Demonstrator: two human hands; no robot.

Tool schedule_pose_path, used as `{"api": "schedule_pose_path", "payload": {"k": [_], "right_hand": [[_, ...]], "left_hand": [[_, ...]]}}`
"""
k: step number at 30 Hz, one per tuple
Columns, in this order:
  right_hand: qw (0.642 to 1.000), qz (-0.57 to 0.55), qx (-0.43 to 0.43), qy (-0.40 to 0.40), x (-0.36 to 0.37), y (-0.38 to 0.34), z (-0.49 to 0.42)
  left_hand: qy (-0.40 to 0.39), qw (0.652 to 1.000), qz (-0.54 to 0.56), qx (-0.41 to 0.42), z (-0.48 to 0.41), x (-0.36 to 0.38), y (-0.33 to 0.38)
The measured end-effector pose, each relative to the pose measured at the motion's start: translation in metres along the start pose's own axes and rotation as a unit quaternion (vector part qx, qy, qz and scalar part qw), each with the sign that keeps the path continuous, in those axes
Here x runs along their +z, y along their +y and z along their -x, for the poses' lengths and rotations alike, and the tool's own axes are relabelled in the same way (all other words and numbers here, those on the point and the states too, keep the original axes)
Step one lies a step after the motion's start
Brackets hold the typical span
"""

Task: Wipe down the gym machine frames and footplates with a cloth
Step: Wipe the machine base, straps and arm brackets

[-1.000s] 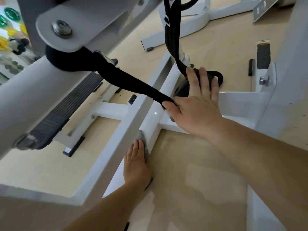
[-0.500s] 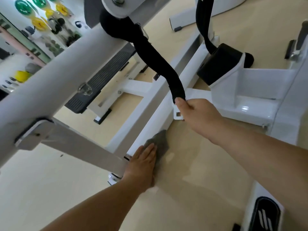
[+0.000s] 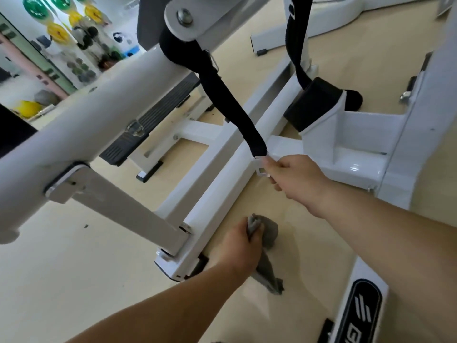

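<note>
One wide-angle camera, worn on the person's head, is looking forward and steeply down over the white painted steel machine frame (image 3: 222,189), sitting close above it, within arm's reach. It is facing along the frame's floor rail toward the far left corner of the pale beige gym floor (image 3: 74,256), where round green and yellow weight plates (image 3: 58,30) are showing blurred.

The beige floor (image 3: 74,280) carries the white base rail (image 3: 222,194), which runs just left of the fingers (image 3: 257,234) of the left hand (image 3: 242,246) and below the fingers (image 3: 272,167) of the right hand (image 3: 294,179). A black foot pad (image 3: 200,264) sits at its near end. The grey cloth (image 3: 269,278) trails from the left fingers to the floor. The footplate stand (image 3: 148,167) stands well left of both sets of fingers, and a white base with a black logo plate (image 3: 363,313) lies right of the left fingers
</note>
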State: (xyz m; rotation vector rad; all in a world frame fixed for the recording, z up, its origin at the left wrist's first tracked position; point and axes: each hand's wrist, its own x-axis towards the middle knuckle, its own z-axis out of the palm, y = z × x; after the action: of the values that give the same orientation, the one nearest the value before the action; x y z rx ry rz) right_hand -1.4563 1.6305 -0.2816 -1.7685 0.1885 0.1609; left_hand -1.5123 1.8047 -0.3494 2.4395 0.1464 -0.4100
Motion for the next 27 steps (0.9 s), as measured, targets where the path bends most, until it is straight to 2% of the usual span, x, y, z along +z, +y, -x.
{"api": "schedule_pose_path", "payload": {"k": [4,7,9,11,14,15,21,25,27], "right_hand": [[0.998,0.055,0.000,0.035,-0.026,0.012,-0.003],[0.991,0.097,0.017,0.090,-0.056,0.023,-0.003],[0.981,0.129,0.024,0.141,-0.072,0.030,-0.001],[0.976,0.136,0.029,0.167,-0.080,0.037,0.000],[0.978,0.125,0.026,0.167,-0.084,0.046,-0.002],[0.979,0.121,0.028,0.164,-0.085,0.047,-0.004],[0.977,0.114,0.030,0.176,-0.083,0.046,-0.015],[0.970,0.119,-0.005,0.214,-0.080,0.046,-0.019],[0.962,0.128,-0.038,0.239,-0.084,0.044,-0.020]], "left_hand": [[-0.026,0.999,0.023,0.020,-0.008,0.018,0.031],[-0.045,0.998,0.023,0.029,-0.021,0.036,0.056],[-0.053,0.996,0.071,0.019,-0.035,0.043,0.076],[-0.025,0.991,0.133,0.022,-0.057,0.047,0.092],[-0.017,0.978,0.205,-0.020,-0.082,0.050,0.112],[-0.010,0.976,0.215,-0.009,-0.086,0.052,0.117],[0.004,0.992,0.082,0.092,-0.077,0.045,0.133],[-0.015,0.988,0.097,0.116,-0.106,0.046,0.163],[0.004,0.993,0.077,0.090,-0.132,0.043,0.174]]}}
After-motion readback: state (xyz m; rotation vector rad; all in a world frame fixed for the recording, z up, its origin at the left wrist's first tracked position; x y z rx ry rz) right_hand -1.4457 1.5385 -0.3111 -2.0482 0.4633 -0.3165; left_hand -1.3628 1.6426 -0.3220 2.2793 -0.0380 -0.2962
